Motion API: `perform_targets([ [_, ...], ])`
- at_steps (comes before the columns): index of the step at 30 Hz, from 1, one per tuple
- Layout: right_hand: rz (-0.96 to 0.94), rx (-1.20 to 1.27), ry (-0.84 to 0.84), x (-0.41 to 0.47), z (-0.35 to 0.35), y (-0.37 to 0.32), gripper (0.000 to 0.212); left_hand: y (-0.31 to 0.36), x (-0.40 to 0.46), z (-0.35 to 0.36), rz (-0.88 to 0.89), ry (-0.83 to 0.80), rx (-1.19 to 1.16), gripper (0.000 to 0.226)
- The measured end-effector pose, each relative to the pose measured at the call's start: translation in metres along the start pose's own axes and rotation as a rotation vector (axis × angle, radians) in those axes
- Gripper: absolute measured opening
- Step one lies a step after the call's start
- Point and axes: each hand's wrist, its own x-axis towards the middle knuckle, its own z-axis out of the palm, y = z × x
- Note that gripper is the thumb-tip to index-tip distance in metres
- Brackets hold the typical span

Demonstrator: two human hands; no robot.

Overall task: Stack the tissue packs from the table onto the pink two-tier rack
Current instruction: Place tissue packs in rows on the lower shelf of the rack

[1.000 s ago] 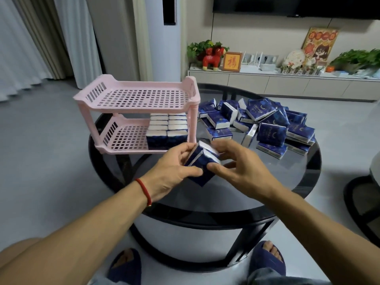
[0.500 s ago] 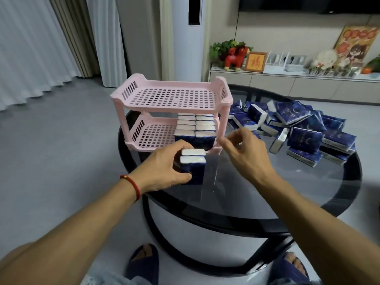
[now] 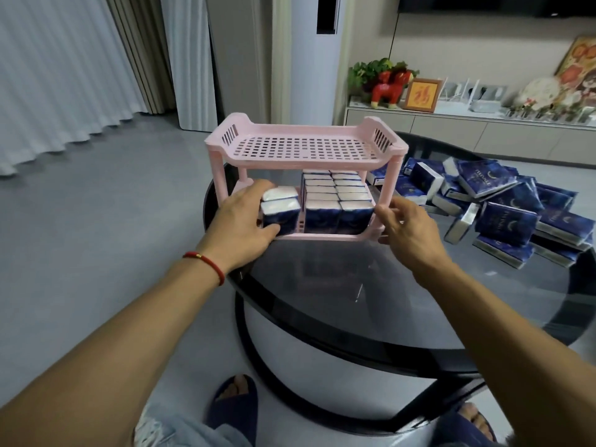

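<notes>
**Head view: two packs at the rack's lower tier**

Head camera looks down over a round glass table [image 3: 322,301] with a black rim. On its far side stands the pink rack [image 3: 306,148], two tiers, the top tier bare. The left hand [image 3: 240,221] grips two packs [image 3: 280,209] held side by side, white ends up, thumb under the near face and fingers curled over the far side. These packs sit at the left part of the lower tier, just beside the rows already there; whether they rest on the shelf floor cannot be told. The stacked packs [image 3: 337,201] fill the right part of the lower tier in two upright rows running front to back, white ends up, blue wrappers facing the camera.

The right hand [image 3: 406,227] is at the rack's near right corner, by the front right post. Its fingers are loosely curled; whether they hold the rack cannot be told.

A loose pile [image 3: 503,204] of blue packs lies on the right of the table, well apart from the rack, some flat, some tilted against each other. A red cord [image 3: 206,261] circles the left wrist. Beyond the table a low cabinet [image 3: 451,130] carries a red horse figure [image 3: 388,87] and a framed picture [image 3: 422,95].
</notes>
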Motion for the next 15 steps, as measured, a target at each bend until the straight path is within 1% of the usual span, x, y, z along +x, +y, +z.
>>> perform_targets([
  [4, 0.003, 0.04, -0.026, -0.006, -0.011, 0.004, 0.017, 0.014, 0.012, 0.02, -0.117, 0.022, 0.075, 0.061],
  [7, 0.018, 0.049, -0.041, -0.008, -0.017, 0.005, 0.02, 0.016, 0.029, 0.034, -0.254, -0.037, 0.1, 0.064],
  [9, 0.028, 0.046, -0.059, -0.009, -0.02, 0.006, 0.021, 0.014, 0.043, 0.044, -0.366, -0.06, 0.04, 0.066],
  [11, 0.023, 0.044, -0.073, -0.011, -0.021, 0.008, 0.018, 0.012, 0.056, 0.055, -0.467, -0.062, -0.02, 0.065],
  [15, 0.02, 0.035, -0.088, -0.01, -0.022, 0.012, 0.019, 0.002, 0.076, 0.069, -0.544, -0.035, -0.151, 0.054],
])
